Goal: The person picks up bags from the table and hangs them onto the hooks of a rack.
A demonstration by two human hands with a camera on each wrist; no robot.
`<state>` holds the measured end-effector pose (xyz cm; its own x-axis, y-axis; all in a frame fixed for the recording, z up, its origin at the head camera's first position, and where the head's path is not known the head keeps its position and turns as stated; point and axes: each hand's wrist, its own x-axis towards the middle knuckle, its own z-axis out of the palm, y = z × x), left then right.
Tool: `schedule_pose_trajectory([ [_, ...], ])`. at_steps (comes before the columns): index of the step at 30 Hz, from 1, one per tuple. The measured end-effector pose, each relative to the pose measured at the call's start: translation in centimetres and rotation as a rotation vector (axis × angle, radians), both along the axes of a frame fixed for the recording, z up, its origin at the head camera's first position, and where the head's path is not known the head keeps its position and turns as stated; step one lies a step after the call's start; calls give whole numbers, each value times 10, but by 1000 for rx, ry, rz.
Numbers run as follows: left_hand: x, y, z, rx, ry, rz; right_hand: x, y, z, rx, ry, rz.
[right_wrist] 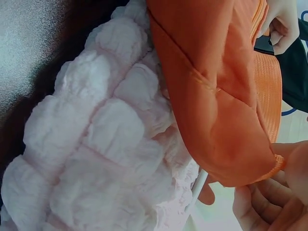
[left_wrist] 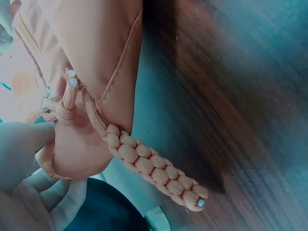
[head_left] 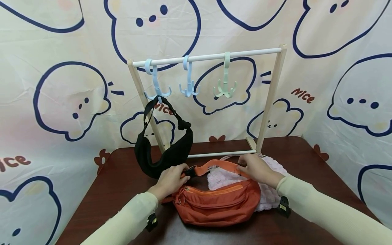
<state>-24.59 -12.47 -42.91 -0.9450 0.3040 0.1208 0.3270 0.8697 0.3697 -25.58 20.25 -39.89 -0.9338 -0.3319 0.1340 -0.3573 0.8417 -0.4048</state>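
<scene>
An orange waist bag (head_left: 215, 206) rests at the table's front, its strap (head_left: 223, 165) arched behind it. My left hand (head_left: 169, 182) pinches the strap near its black buckle (head_left: 190, 172); the left wrist view has the fingers at the end of the bag (left_wrist: 82, 149), beside a braided pull (left_wrist: 154, 168). My right hand (head_left: 258, 169) grips the other end of the strap; in the right wrist view its fingers are curled at the corner of the bag (right_wrist: 211, 110). A fluffy pale pink bag (head_left: 271, 197) lies partly under and behind the orange one.
Behind stands a rack with a white bar (head_left: 202, 58). From it hang two blue hooks (head_left: 157, 85), (head_left: 189, 83) and a green hook (head_left: 225, 81). A black bag (head_left: 165, 158) hangs by its strap from the left blue hook, close to my left hand.
</scene>
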Motion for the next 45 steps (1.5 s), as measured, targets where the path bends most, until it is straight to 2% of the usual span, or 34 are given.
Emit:
schedule_pose_trajectory([
  [16,12,-6,5,34,36,-9,4,2,-1,-19,32,52],
  [24,15,-8,5,41,53,0,7,3,0,-11,49,46],
  [45,23,-12,14,66,73,2,13,5,6,-14,52,59],
])
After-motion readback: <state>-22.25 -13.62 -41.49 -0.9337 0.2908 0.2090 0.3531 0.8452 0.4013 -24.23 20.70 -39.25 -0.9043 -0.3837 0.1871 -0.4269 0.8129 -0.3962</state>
